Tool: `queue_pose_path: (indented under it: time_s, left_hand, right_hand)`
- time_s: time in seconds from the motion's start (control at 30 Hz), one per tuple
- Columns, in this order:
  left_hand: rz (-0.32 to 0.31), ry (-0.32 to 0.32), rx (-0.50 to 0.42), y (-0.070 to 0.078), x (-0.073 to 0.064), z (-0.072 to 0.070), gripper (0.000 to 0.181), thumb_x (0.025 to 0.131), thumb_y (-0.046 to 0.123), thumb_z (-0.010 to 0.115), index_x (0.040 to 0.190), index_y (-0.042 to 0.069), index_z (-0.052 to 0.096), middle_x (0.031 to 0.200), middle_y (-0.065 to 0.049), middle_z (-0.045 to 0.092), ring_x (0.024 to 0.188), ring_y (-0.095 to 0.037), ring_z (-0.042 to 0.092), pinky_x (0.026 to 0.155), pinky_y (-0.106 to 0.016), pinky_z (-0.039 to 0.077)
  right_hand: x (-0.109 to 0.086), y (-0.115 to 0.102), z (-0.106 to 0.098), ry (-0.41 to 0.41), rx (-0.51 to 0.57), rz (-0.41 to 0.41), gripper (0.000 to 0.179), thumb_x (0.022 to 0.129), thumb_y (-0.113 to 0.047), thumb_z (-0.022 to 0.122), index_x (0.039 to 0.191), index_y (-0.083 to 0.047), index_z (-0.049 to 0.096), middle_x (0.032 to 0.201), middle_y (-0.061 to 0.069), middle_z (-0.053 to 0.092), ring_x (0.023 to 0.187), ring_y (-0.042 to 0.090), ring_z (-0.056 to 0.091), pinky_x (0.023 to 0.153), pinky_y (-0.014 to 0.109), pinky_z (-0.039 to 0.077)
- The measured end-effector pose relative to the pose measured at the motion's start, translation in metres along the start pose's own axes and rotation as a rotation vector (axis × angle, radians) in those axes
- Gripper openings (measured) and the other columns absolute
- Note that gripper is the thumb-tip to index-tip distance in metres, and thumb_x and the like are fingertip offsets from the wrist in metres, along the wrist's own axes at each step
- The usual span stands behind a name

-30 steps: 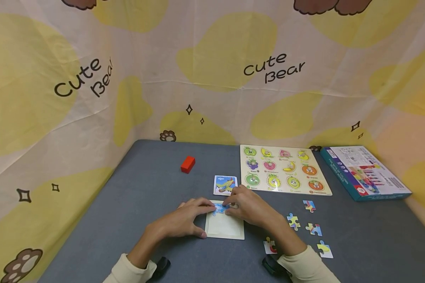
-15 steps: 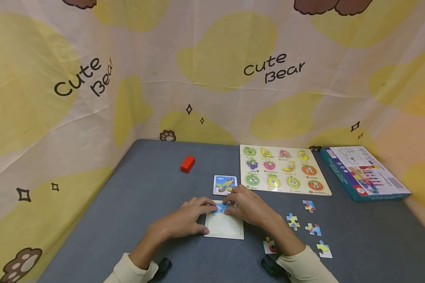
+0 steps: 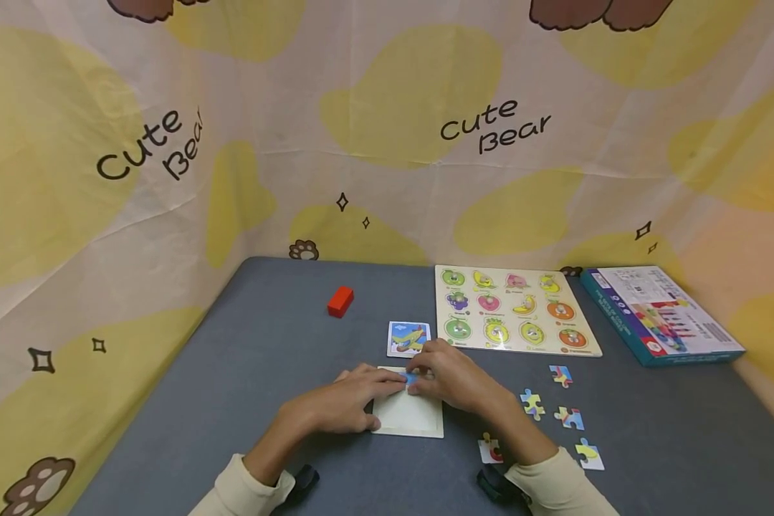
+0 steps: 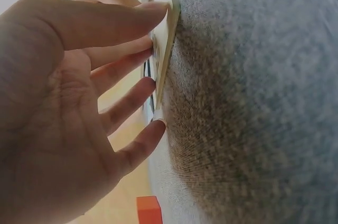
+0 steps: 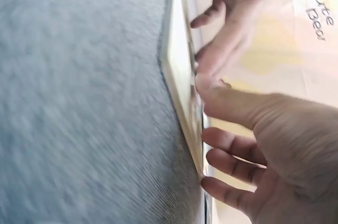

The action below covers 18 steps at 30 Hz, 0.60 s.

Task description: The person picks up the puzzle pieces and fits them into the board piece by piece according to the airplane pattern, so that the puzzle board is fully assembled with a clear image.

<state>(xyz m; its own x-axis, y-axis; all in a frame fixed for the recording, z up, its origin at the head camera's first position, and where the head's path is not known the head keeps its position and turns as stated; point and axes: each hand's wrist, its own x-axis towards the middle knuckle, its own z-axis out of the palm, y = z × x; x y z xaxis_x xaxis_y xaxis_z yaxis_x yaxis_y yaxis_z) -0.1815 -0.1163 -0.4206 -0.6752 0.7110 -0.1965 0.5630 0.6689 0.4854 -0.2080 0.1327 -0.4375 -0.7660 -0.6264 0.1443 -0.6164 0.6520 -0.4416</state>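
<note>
A shallow cream puzzle tray (image 3: pixel 409 419) lies on the table, with blue puzzle pieces (image 3: pixel 410 378) along its far side, mostly covered by fingers. My left hand (image 3: pixel 342 401) reaches in from the left: straight fingers press on the pieces, while the thumb (image 4: pixel 153 18) rests at the tray's near left edge. From the right, my right hand (image 3: pixel 454 376) pinches a blue piece between index finger and thumb (image 5: pixel 222 100); its other fingertips touch around the tray's rim. Just behind the tray is a picture card (image 3: pixel 408 338) of a yellow plane.
Several loose puzzle pieces (image 3: pixel 532 404) lie to the right, one beside the right forearm. A fruit board (image 3: pixel 519 344) and a flat teal box (image 3: pixel 674 315) sit at the back right. A red block (image 3: pixel 340 302) stands at the back left. Printed cloth surrounds the table.
My left hand has slid right across the pieces, its fingertips now nearer the right hand and covering more of them. The right hand stays almost in place.
</note>
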Motion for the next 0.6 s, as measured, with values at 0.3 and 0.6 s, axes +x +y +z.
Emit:
queue_pose_path:
  time_s: [0.3,0.6]
  left_hand:
    - [0.019,-0.012,-0.025,-0.002,-0.001,-0.001,0.072,0.093,0.027,0.082,0.159,0.019,0.052,0.164,0.007,0.046,0.144,-0.021,0.041,0.103,-0.045,0.037]
    - [0.036,0.005,0.0,-0.002,-0.003,0.0,0.073,0.093,0.025,0.083,0.158,0.018,0.052,0.163,0.006,0.047,0.144,-0.022,0.041,0.1,-0.04,0.036]
  right_hand:
    - [-0.025,0.02,-0.028,-0.037,0.186,0.144,0.038,0.092,-0.038,0.083,0.121,-0.015,0.079,0.117,-0.005,0.073,0.11,0.017,0.059,0.099,0.046,0.048]
    - [-0.082,0.057,-0.067,0.044,0.198,0.301,0.046,0.09,-0.04,0.085,0.127,-0.014,0.076,0.124,-0.001,0.072,0.117,0.026,0.063,0.102,0.056,0.05]
